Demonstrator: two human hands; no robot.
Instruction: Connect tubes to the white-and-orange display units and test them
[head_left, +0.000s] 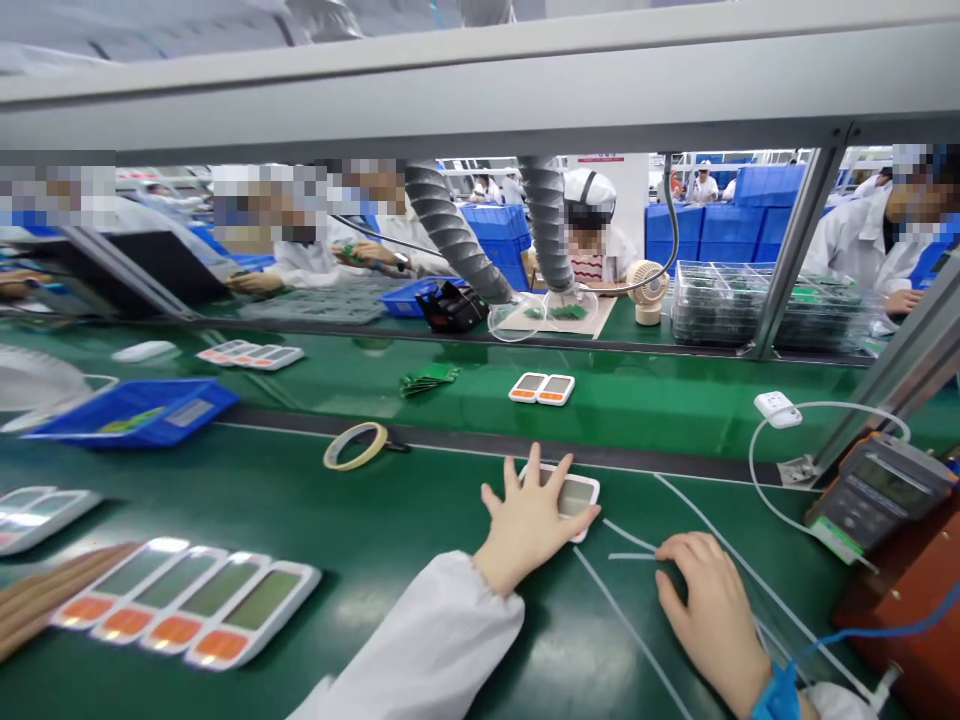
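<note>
My left hand [529, 524] lies on a white device with a grey screen [576, 494] on the green mat, fingers spread over its left part. My right hand [709, 603] rests on the mat to the right, fingers curled down over thin white cables [630, 548]; what its fingertips press, if anything, is hidden. A blue strap [780, 690] circles my right wrist. A row of several white devices with orange ends [191, 600] lies at the lower left.
A tape ring [355, 446] lies near the conveyor edge. Two devices [541, 388] and green boards [427, 379] ride the belt. A blue tray [135, 410] stands left, a grey meter [874, 490] right. Other workers sit across the line behind two hoses.
</note>
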